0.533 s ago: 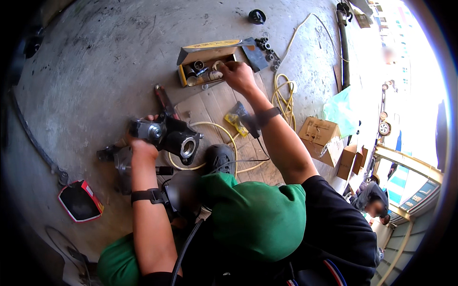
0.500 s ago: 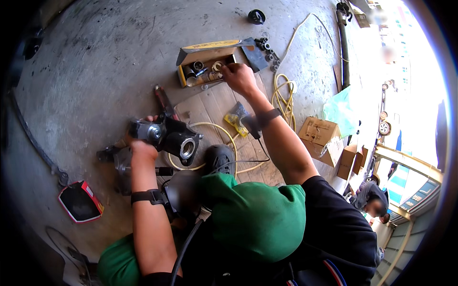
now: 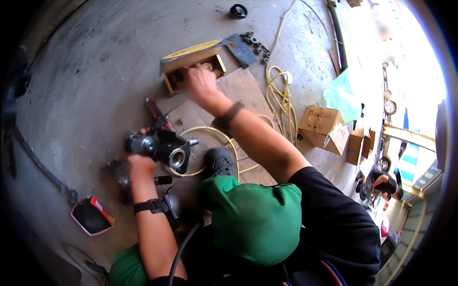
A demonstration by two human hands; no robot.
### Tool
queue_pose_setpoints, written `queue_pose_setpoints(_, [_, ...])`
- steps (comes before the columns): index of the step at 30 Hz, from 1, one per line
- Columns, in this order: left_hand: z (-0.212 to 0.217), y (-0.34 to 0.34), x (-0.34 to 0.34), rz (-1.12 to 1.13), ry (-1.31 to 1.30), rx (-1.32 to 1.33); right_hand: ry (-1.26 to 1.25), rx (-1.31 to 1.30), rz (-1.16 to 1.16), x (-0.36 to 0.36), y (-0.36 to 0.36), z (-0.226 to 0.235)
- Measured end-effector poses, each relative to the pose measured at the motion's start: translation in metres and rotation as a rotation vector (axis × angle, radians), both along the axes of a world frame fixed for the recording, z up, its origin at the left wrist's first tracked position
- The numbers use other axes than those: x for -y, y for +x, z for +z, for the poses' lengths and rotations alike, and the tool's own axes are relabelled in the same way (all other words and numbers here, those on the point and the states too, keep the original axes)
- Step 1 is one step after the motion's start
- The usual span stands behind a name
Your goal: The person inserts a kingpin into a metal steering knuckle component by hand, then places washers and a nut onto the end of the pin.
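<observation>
My left hand [image 3: 141, 162] is wrapped round a black metal casting [image 3: 164, 147], which has a round, bright-rimmed bore and looks like a steering knuckle. Beyond it, my right hand [image 3: 201, 85] reaches over the near side of an open, shallow cardboard box [image 3: 220, 64] with a yellow edge. Its fingers are inside the box, blurred and partly hidden, so what they touch cannot be made out. Small metal parts in the box are mostly covered by that hand. A red-and-dark tool [image 3: 157, 114] lies just past the casting.
Several small dark rings [image 3: 260, 47] lie beside the box, and a black round cap [image 3: 238, 11] lies farther off. Yellow hose [image 3: 281, 102] coils on the right near a cardboard carton [image 3: 320, 121]. A red-edged black tray [image 3: 93, 215] is at left. Another person [image 3: 381, 183] crouches far right.
My right hand has moved left, from the box's right end to deeper over its left part. The left hand keeps its hold on the casting. The whole view has shifted slightly.
</observation>
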State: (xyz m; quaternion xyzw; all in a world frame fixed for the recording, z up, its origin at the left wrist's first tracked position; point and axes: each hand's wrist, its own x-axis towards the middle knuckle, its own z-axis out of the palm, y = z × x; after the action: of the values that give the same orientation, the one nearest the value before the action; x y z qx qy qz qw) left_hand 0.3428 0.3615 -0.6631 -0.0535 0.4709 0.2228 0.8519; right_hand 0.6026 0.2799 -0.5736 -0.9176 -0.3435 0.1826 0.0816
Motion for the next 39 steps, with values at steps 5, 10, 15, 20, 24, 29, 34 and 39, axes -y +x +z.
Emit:
queue_pose_setpoints(5, [0.0,-0.008,0.002,-0.018,-0.065,0.228,0.272,0.021,-0.06,0.009,0.003,-0.018])
queue_pose_setpoints(10, [-0.004,-0.008,0.004,0.013,-0.065,0.248,0.622,-0.34,-0.34,0.048,0.012,-0.006])
queue_pose_setpoints(15, [-0.009,-0.011,-0.001,-0.013,-0.041,0.125,0.934,-0.878,-0.792,0.088,0.041,0.006])
queue_pose_setpoints(20, [-0.009,-0.012,-0.004,-0.021,-0.027,0.212,0.899,-0.845,-0.769,0.104,0.049,0.015])
queue_pose_setpoints(24, [-0.012,-0.012,-0.003,-0.013,-0.017,0.164,0.902,-0.84,-0.901,0.122,0.051,0.022])
queue_pose_setpoints(29, [0.002,-0.008,0.001,-0.019,-0.075,0.223,0.851,-0.886,-1.069,0.162,0.062,0.005])
queue_pose_setpoints(34, [0.011,-0.001,0.0,-0.038,-0.073,0.17,0.858,-0.894,-1.01,0.19,0.069,-0.014])
queue_pose_setpoints(39, [0.017,-0.004,-0.001,-0.032,-0.137,0.255,0.643,-0.625,-1.013,0.193,0.073,-0.013])
